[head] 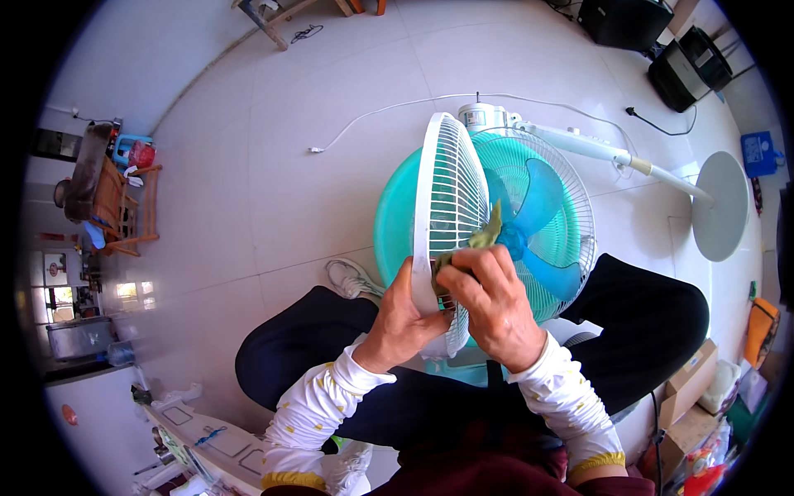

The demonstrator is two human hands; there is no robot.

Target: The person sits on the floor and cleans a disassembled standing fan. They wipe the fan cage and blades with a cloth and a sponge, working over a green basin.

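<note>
My left hand [402,322] grips the rim of a white fan grille [457,180], which stands on edge in front of me. In my right hand [496,304] is a crumpled olive-green cloth [487,234], pressed against the grille's inner side near its lower part. Just right of it lie the blue fan blades [539,192], in front of the wire rear guard [586,198]. Below these is a green plastic basin [394,217]. The fan's white motor housing [481,115] and pole [583,146] extend right to a round base [719,206], the fan lying tipped over.
A white cable [384,108] crosses the tiled floor behind the basin. Wooden chairs [133,211] stand far left. Black appliances [688,68] sit at the upper right. Cardboard boxes [688,384] and bags are at the lower right, a white table [205,434] at the lower left.
</note>
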